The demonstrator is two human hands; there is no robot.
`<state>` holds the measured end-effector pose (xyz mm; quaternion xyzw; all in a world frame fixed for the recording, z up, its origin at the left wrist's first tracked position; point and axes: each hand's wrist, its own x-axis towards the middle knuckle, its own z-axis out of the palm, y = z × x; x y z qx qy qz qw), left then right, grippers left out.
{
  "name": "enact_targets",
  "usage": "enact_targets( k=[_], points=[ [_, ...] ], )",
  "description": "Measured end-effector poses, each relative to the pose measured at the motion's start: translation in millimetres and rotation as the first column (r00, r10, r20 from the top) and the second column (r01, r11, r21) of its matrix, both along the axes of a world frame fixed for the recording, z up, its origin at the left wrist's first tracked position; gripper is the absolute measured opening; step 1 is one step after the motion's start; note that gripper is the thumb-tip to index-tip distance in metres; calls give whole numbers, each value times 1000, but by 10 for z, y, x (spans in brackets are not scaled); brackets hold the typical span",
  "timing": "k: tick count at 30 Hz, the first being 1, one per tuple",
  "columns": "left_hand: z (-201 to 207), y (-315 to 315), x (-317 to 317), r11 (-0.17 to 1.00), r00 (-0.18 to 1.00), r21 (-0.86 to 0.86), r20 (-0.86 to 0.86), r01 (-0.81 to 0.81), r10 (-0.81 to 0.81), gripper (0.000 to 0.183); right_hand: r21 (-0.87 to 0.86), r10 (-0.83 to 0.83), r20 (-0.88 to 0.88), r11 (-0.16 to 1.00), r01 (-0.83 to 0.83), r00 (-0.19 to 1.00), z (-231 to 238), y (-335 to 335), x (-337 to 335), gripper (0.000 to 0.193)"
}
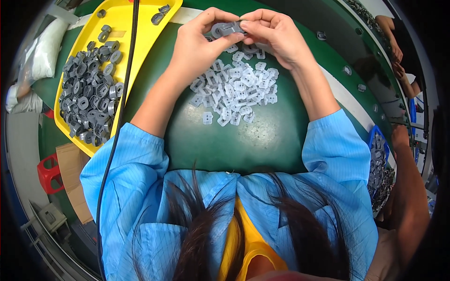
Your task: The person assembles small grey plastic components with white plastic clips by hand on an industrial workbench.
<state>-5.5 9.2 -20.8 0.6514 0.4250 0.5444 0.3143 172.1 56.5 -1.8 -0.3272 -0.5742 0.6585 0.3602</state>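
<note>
Above the far part of the green table [225, 147], my two hands meet at a grey plastic ring-shaped part [223, 30]. My left hand [197, 42] is closed around it, with thumb below and fingers above. The fingertips of my right hand [279, 40] pinch its right end; anything smaller between them is hidden. Beneath my hands lies a loose heap of small translucent white plastic pieces [239, 86], with slots or holes in them. To the left, many similar grey ring parts [89, 96] are piled in a yellow tray [136, 58].
A black cable [123, 100] hangs across the tray's right side. Beyond my right arm runs a green belt [340, 56] carrying scattered small parts. A blue basket [376, 136] of grey parts and other people's arms [408, 187] are at the right. A red stool [49, 174] stands lower left.
</note>
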Motion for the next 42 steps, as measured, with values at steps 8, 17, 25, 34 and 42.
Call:
enact_targets(
  k=[8, 17, 25, 34, 42],
  points=[
    [88, -27, 0, 966, 985, -208, 118, 152, -129, 21, 281, -241, 266, 946, 164, 933, 25, -36, -16, 23],
    [136, 28, -102, 781, 813, -372, 510, 502, -280, 28, 787, -532, 199, 587, 190, 823, -81, -75, 28, 22],
    [124, 95, -122, 787, 864, -495, 495, 368, -93, 41, 819, -616, 343, 565, 95, 709, -291, 494, 498, 22],
    [37, 115, -189, 856, 963, -488, 265, 169, -39, 44, 669, -283, 608, 686, -287, 742, -69, 70, 445, 23],
    [23, 38, -2, 993, 937, 31, -326, -118, 121, 36, 320, 14, 386, 936, -148, 922, 152, -50, 323, 9]
  ],
)
